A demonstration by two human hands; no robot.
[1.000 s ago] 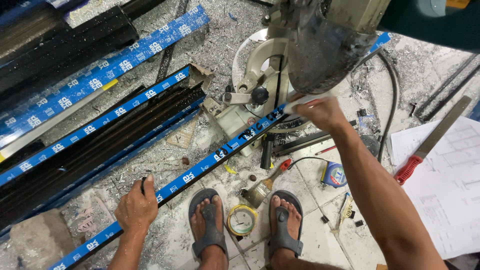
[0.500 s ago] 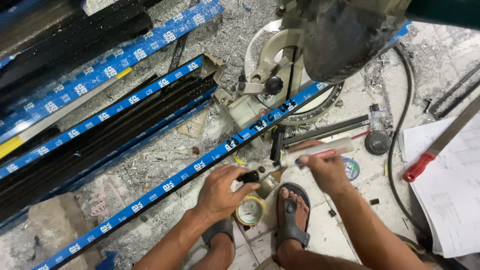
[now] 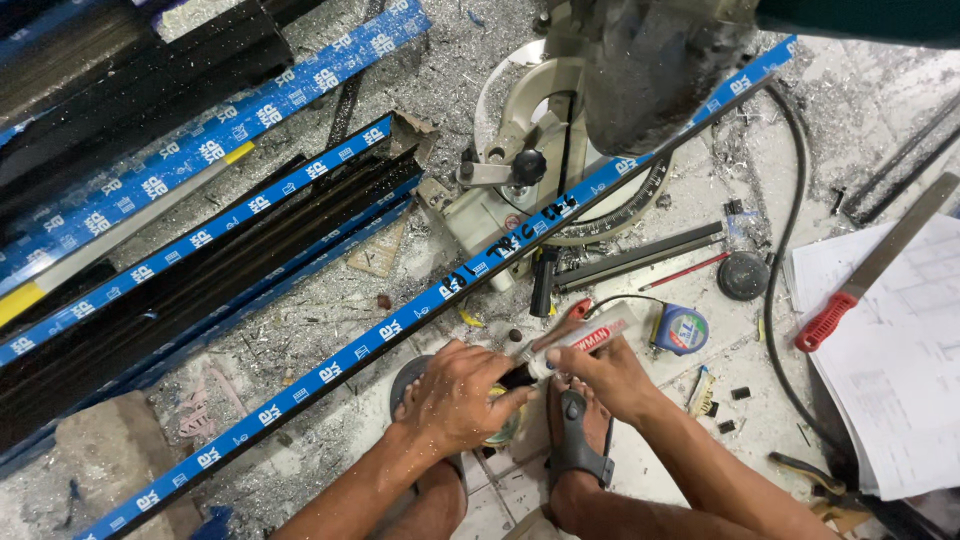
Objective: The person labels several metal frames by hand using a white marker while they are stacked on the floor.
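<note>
**Hands joined on a marker pen beside the blue-taped bar**

Centrally, a white marker pen point(image 3: 580, 345) is held by both hands just below a long black metal bar point(image 3: 400, 322) edged with blue tape, which is laid diagonally across the floor and is taken as the landmark. The right hand point(image 3: 605, 375) is closed around the white barrel of the pen. The left hand point(image 3: 460, 395) is curled, its fingertips pinched on the pen's dark end; whether that end is a cap cannot be told. A roll of tape point(image 3: 503, 425) is partly hidden under the left hand, and two sandalled feet are seen below the hands. Handwritten marks are visible on the bar's blue tape, above the hands.

Over the upper end of the bar, a mitre saw point(image 3: 560, 130) is mounted, with its grey motor housing blurred. Below the bar, to the right of the hands, a blue tape measure point(image 3: 682, 328) is placed, and beyond it a red-handled flat file point(image 3: 870, 270) is laid on white paper sheets point(image 3: 900, 380). Above and left of the bar, further black profiles point(image 3: 200, 290) with blue tape are stacked. Metal shavings are scattered over the floor all around the bar.
</note>
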